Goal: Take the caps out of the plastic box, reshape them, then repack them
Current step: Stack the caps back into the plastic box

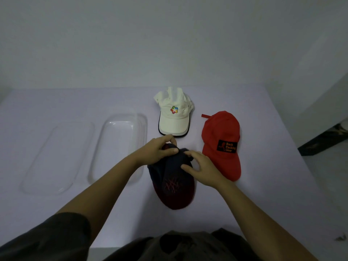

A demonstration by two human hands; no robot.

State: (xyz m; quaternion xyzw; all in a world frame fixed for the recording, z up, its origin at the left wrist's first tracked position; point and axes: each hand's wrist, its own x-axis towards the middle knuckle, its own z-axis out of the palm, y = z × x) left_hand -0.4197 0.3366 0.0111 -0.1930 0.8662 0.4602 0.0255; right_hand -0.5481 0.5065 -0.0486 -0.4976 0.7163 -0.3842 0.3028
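Left hand (160, 147) and right hand (204, 167) pinch navy cap (170, 182) — brim toward person.

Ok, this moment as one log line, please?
step: reshaping | left hand, right hand: grip dark cap | white cap, red cap: on table | plastic box: open

Navy cap (174, 178), red cap (222, 142), cream cap (174, 117).

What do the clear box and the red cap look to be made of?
Clear box: thin glossy transparent plastic, probably; the table shows through and its rim glints. Red cap: matte woven cloth, likely cotton; soft creases, no shine.
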